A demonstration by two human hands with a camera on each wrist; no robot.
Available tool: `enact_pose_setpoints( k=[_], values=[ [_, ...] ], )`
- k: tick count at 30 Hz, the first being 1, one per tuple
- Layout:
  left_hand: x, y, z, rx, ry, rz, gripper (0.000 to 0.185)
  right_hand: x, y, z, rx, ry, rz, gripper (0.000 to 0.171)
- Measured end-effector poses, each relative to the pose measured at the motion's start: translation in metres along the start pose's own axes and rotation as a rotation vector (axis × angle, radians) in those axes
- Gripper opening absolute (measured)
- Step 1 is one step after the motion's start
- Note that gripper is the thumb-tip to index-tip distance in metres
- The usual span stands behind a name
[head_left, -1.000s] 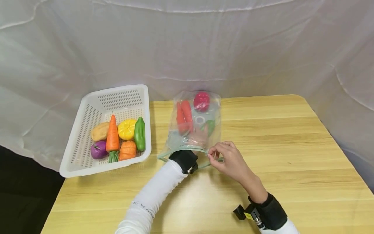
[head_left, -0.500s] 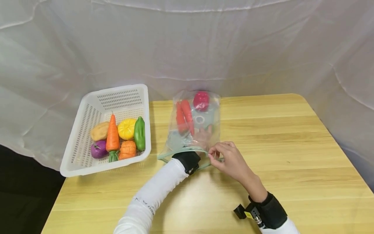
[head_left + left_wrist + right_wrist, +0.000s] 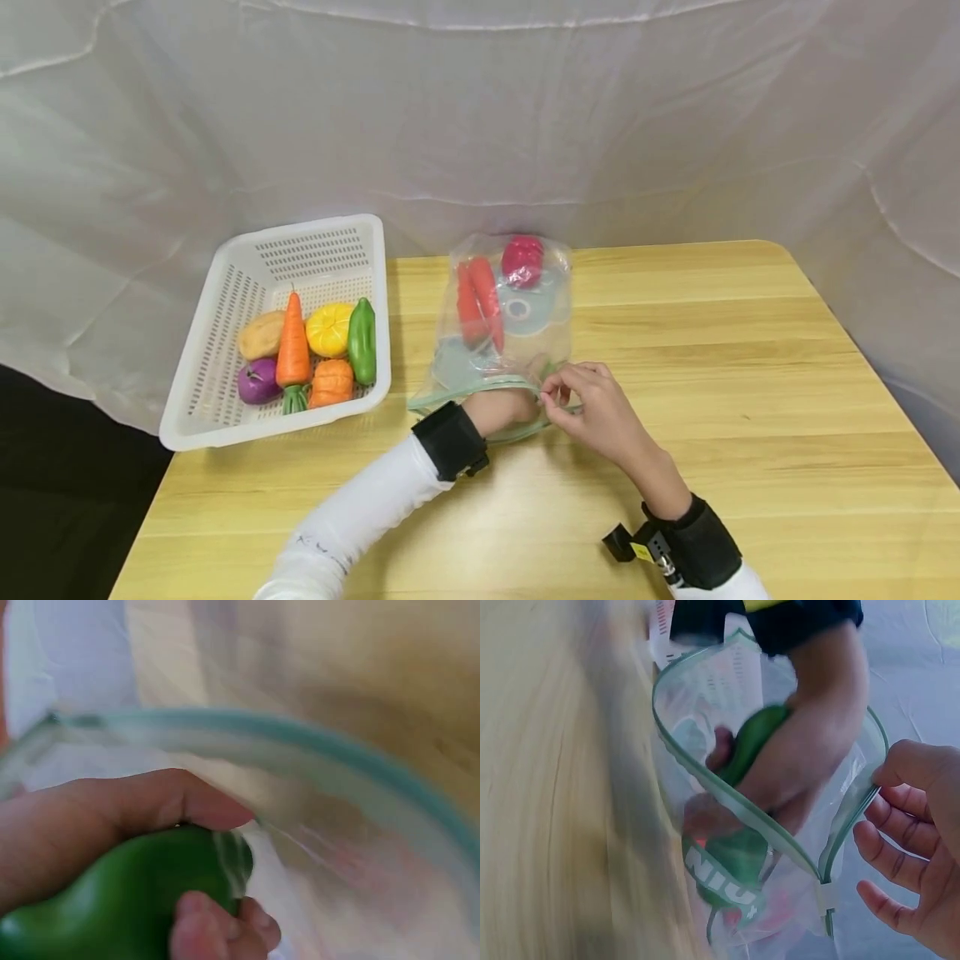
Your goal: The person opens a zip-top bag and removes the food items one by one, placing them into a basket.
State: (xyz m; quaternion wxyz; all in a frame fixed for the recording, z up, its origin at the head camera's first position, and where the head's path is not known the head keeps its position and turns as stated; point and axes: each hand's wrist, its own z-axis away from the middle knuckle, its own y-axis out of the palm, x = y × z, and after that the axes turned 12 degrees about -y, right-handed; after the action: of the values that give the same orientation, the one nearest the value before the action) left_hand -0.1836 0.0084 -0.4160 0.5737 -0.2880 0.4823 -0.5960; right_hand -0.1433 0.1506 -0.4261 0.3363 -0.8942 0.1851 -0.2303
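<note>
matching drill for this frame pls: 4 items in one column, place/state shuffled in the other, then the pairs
Items:
1. left hand
2. right hand
3. orange carrot
4. red pepper

Place or state:
A. lies in the white basket
B. inside the clear bag, at its far end
C. pinches the bag's rim at the mouth
D. in the bag's mouth, gripping a green vegetable

Pairs: 1-D, 2-C, 3-A, 4-B
</note>
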Motion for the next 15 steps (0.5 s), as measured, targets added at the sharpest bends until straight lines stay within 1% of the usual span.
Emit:
enact_pose_setpoints(
  k=[2,4,6,9,13,15],
  values=[
    [0.000,0.001,0.007,-0.006,0.019,-0.050,0.038,-0.001,-0.001,0.001,-0.010,0.006,-0.002,0.015],
    [0.003,0.000,0.016,-0.010,0.038,-0.064,0.031,-0.002,-0.001,0.001,-0.016,0.006,-0.008,0.015],
    [0.007,-0.001,0.025,-0.005,0.055,-0.072,0.021,-0.003,-0.001,0.001,-0.016,0.008,-0.015,0.015],
    [0.013,-0.003,0.040,0.017,0.070,-0.076,0.035,-0.003,-0.001,0.001,-0.014,0.017,-0.025,0.015],
    [0.022,-0.004,0.057,0.011,0.126,-0.114,0.065,-0.003,0.000,0.001,-0.008,0.032,-0.034,0.014],
    [0.027,-0.004,0.064,0.003,0.154,-0.111,0.070,-0.003,0.001,0.001,-0.004,0.033,-0.035,0.014]
  ],
)
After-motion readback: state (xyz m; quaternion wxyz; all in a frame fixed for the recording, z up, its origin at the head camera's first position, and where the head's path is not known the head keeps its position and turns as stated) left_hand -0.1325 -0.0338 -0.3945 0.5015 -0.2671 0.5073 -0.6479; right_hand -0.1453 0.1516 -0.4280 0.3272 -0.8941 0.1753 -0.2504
